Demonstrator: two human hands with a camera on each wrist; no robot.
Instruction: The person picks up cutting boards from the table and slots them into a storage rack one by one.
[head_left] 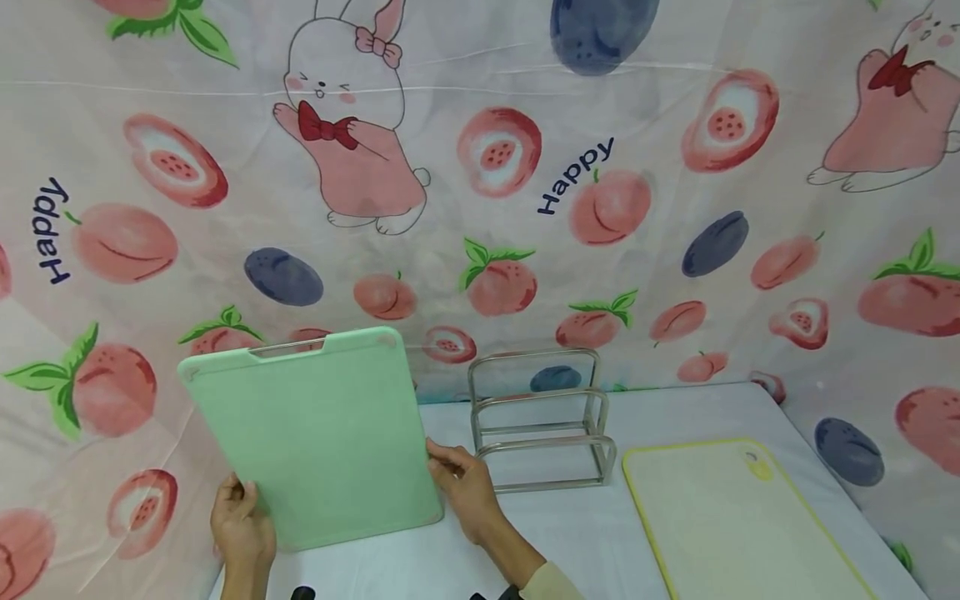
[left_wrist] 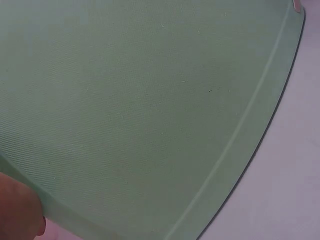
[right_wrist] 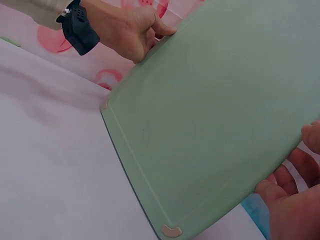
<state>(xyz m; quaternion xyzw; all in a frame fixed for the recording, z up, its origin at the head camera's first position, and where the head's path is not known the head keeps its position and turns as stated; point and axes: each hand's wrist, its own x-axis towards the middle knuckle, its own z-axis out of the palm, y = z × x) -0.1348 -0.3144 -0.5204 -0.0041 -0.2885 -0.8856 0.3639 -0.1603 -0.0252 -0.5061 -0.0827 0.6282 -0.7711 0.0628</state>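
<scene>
A light green cutting board is held tilted up over the left part of the table, its handle slot at the top. My left hand grips its left edge, and my right hand pinches the right edge. In the right wrist view both hands show on opposite edges of the board, with the left hand at the top and the right hand at lower right. The left wrist view is mostly filled by the board's finely ridged face; only part of the left hand appears there.
A metal wire rack with several upright loops stands at the back, right of the green board. Farther right, a pale cutting board with a yellow rim lies flat on the white tablecloth. A fruit-and-rabbit printed curtain hangs behind.
</scene>
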